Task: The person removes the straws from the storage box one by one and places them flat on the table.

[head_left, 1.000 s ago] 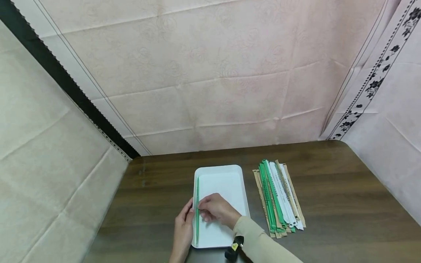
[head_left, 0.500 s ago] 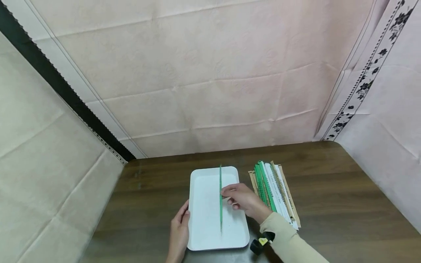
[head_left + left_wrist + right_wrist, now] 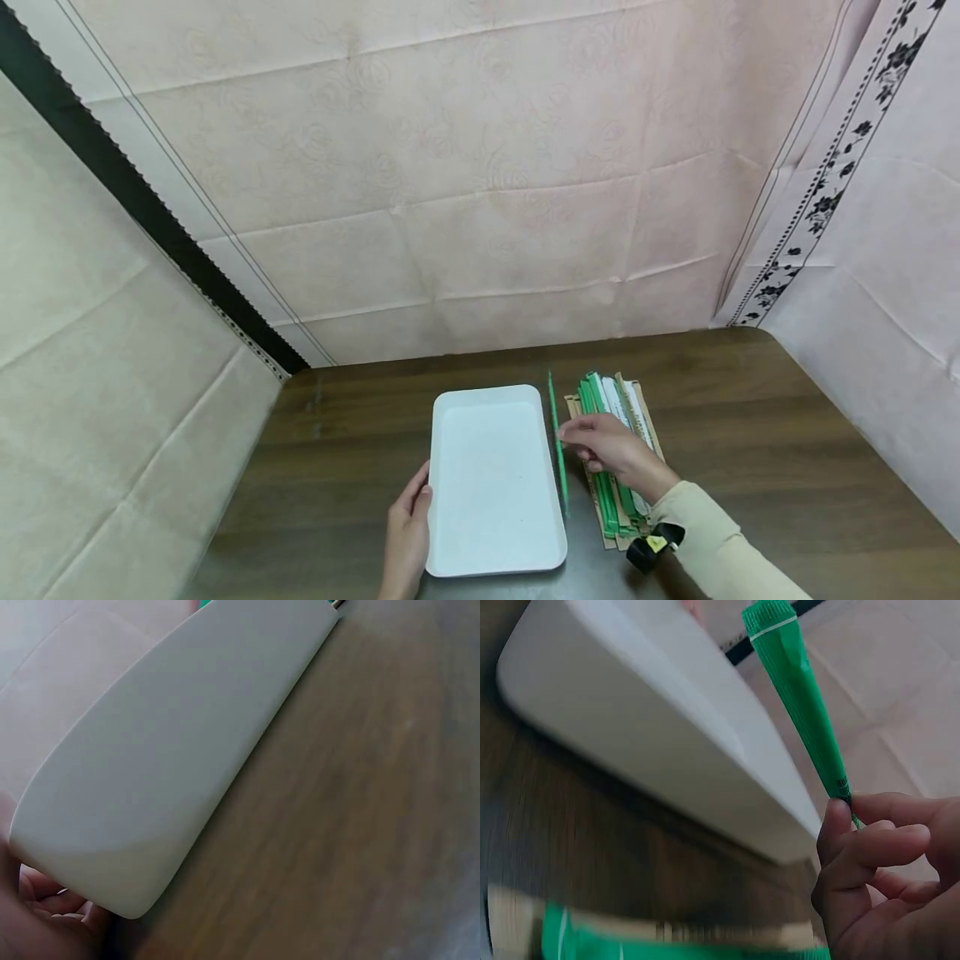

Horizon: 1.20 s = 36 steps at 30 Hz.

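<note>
A long, slim green wrapped packet [image 3: 553,400] is pinched between the thumb and fingertips of my right hand [image 3: 618,454]. It stands out over the gap between the white tray [image 3: 487,475] and the pile of packets [image 3: 594,396]. In the right wrist view the packet [image 3: 802,697] shows a crimped end, a thin white line and small dark print. My left hand [image 3: 408,533] grips the tray's left side. In the left wrist view its fingers [image 3: 67,900] curl by a corner of the tray. The tray's inside is bare.
The pile right of the tray mixes green, white and brown packets, stacked roughly parallel. My right forearm sleeve [image 3: 727,550] crosses the table's front right. The wooden table [image 3: 352,450] ends at hanging pale cloth [image 3: 480,250] behind and at both sides.
My right hand has lifted the green packet from the tray's left edge and carried it right, across the tray and past its right rim. The left hand stays at the tray's left side.
</note>
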Motion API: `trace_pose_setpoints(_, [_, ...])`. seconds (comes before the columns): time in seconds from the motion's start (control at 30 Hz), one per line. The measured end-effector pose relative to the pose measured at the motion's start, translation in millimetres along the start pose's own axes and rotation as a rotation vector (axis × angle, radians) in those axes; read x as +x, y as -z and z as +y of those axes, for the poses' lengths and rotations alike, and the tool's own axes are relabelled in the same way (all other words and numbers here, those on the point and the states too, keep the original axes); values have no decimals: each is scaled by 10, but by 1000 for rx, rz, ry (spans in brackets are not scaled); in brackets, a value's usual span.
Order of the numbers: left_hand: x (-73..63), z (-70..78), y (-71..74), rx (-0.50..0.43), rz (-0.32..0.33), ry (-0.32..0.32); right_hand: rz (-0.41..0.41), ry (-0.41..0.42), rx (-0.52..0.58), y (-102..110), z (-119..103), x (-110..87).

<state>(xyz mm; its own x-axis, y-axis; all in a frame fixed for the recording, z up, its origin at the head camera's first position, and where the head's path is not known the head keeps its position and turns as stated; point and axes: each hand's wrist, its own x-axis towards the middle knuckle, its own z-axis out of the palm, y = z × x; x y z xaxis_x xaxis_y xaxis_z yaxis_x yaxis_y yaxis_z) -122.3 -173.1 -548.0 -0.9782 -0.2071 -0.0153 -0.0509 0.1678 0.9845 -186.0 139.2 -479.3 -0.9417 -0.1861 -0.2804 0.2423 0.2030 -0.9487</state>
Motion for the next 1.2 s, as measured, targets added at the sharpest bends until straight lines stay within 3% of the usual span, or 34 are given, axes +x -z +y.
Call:
trace_pose_setpoints(0.3, [4,-21,23,-12,-8,10,146,-33,-207,161,109,-23])
trace_pose_setpoints(0.67, [-2,-13,33,-14,-4,1,256,24,-405,154,119,-44])
trace_pose_setpoints(0.97, [4,-19,22,-19,-3,-1,278,88,-313,167,49,-192])
trace_pose_setpoints(1.2, [-7,-5,-30,-34,1,17,313,167,-256,145,49,-421])
